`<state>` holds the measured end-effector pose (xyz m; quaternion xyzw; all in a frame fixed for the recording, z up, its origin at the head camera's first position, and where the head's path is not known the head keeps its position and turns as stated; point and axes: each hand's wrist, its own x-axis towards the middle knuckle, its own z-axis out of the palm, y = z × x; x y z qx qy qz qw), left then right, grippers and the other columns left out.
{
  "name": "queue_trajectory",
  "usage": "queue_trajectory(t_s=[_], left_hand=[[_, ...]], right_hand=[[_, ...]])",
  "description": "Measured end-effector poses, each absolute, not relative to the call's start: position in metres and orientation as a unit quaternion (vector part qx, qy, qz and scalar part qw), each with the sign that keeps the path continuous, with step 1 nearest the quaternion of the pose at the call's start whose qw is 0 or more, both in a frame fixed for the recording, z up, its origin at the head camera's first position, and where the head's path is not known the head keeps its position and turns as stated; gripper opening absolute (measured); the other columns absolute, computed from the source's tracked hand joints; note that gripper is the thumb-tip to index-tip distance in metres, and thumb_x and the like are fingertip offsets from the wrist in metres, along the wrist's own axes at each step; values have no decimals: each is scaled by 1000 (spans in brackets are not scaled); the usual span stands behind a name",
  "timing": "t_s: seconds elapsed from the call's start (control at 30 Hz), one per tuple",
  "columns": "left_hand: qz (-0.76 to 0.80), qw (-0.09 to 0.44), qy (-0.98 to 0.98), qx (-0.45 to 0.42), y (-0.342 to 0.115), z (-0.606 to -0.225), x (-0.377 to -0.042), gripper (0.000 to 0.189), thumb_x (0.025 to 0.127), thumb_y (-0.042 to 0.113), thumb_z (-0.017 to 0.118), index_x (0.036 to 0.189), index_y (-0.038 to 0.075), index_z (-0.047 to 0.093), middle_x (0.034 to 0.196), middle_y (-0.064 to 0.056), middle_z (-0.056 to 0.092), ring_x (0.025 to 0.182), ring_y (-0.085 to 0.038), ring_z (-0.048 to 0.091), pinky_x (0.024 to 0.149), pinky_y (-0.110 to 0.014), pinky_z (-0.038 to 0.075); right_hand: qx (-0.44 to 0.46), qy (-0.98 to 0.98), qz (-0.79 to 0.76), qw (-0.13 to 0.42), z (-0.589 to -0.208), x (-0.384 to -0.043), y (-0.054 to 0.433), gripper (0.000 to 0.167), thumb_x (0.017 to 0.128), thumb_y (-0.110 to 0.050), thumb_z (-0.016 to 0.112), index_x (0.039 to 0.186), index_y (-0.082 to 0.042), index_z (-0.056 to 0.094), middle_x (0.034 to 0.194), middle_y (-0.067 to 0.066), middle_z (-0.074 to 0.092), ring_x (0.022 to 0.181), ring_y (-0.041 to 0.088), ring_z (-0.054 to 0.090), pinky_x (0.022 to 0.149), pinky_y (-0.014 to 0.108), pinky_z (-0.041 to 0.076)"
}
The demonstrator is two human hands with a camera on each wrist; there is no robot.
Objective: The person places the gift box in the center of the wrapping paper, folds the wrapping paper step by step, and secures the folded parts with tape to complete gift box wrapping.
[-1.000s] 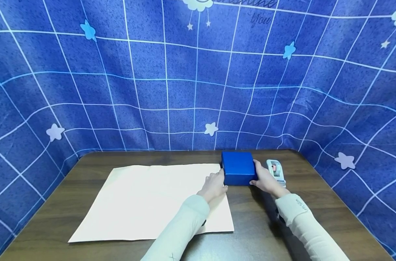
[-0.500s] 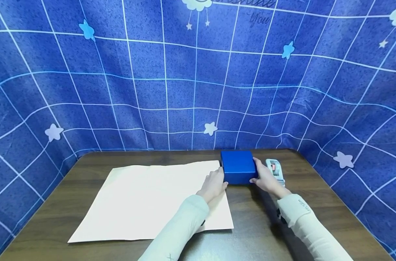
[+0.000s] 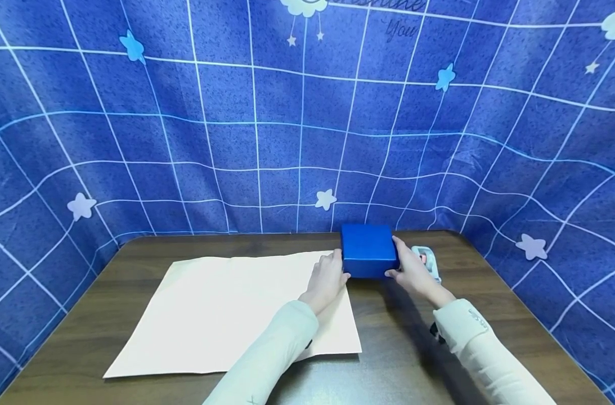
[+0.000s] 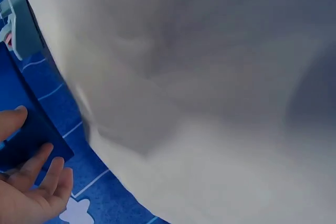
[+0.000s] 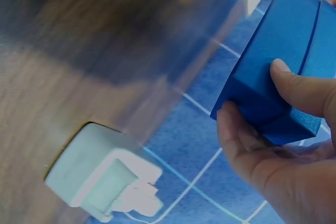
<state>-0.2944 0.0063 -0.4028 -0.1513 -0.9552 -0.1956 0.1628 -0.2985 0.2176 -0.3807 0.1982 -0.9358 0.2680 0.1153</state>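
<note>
A blue box (image 3: 369,251) is held between my two hands at the back of the table, right of centre. On its left side my left hand (image 3: 325,279) grips it, thumb and fingers around the edge, as the left wrist view also shows. The right hand (image 3: 414,273) grips the opposite side; the right wrist view has its thumb (image 5: 299,88) on one face and its fingers beneath. From that view the box appears raised off the table. A large cream sheet of paper (image 3: 226,320) lies flat under my left forearm.
A pale blue tape dispenser (image 3: 431,264) stands just beyond my right hand, partly hidden by it. The brown wooden table (image 3: 388,365) ends at the back against a blue curtain (image 3: 226,146) with white lines and stars.
The box has moved slightly up and away from me, with both hands still holding it. The paper and tape dispenser stay in place.
</note>
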Motion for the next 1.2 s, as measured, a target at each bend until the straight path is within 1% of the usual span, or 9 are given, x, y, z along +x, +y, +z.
queue_trajectory(t_s=[0.03, 0.1, 0.27, 0.4, 0.6, 0.8, 1.0, 1.13, 1.2], left_hand=[[-194, 169, -954, -152, 5, -402, -295, 32, 82, 26, 68, 100, 7, 50, 80, -2, 60, 73, -23, 63, 62, -31, 49], [-197, 169, -954, -150, 3, -400, -294, 33, 83, 27, 67, 101, 7, 50, 81, -3, 60, 74, -22, 62, 63, -31, 50], [-196, 161, -954, -158, -8, -395, -291, 36, 85, 29, 65, 108, 6, 49, 92, -6, 63, 85, -25, 63, 71, -34, 51], [-186, 160, -953, -175, -21, -391, -287, 38, 86, 29, 63, 112, 5, 49, 102, -8, 64, 94, -26, 61, 79, -37, 49], [-188, 150, -953, -187, -44, -389, -280, 40, 87, 30, 61, 115, 5, 47, 109, -10, 64, 101, -27, 58, 84, -41, 46], [-173, 146, -958, -174, -69, -389, -269, 46, 86, 32, 62, 120, 5, 46, 108, -12, 64, 104, -31, 57, 85, -44, 45], [-149, 153, -964, -161, -94, -387, -258, 53, 84, 31, 65, 124, 4, 44, 104, -13, 65, 101, -31, 58, 83, -45, 46], [-137, 160, -965, -159, -113, -387, -251, 49, 81, 31, 68, 117, 4, 47, 101, -13, 66, 99, -32, 59, 81, -46, 46], [-133, 164, -964, -159, -124, -387, -248, 47, 81, 31, 68, 114, 3, 49, 100, -14, 66, 98, -33, 59, 80, -46, 46]], right_hand=[[199, -935, 269, 117, -379, -298, 217, 78, 77, 1, 68, 137, 13, 20, 135, 37, 35, 120, 48, 41, 99, 57, 33], [198, -935, 267, 122, -376, -296, 214, 78, 77, 0, 67, 138, 12, 19, 135, 36, 35, 121, 47, 41, 99, 56, 32], [200, -938, 251, 131, -368, -292, 205, 78, 78, -3, 68, 138, 12, 21, 134, 36, 37, 121, 46, 41, 99, 55, 34], [210, -935, 251, 134, -365, -290, 196, 79, 77, -5, 70, 137, 12, 22, 134, 35, 38, 120, 45, 43, 98, 54, 36], [237, -923, 269, 138, -367, -286, 179, 80, 76, -4, 71, 137, 13, 23, 134, 34, 38, 119, 44, 45, 95, 51, 40], [257, -915, 277, 140, -369, -280, 157, 81, 74, -4, 73, 137, 13, 24, 134, 33, 39, 117, 40, 48, 90, 46, 45], [269, -909, 289, 132, -372, -273, 132, 81, 75, -5, 73, 137, 14, 25, 136, 32, 38, 122, 39, 45, 97, 46, 41], [269, -911, 291, 115, -375, -270, 115, 79, 77, -5, 71, 138, 13, 24, 137, 31, 37, 123, 38, 44, 98, 45, 40], [272, -909, 297, 103, -376, -268, 106, 78, 78, -4, 70, 138, 13, 24, 138, 30, 36, 117, 36, 50, 92, 41, 45]])
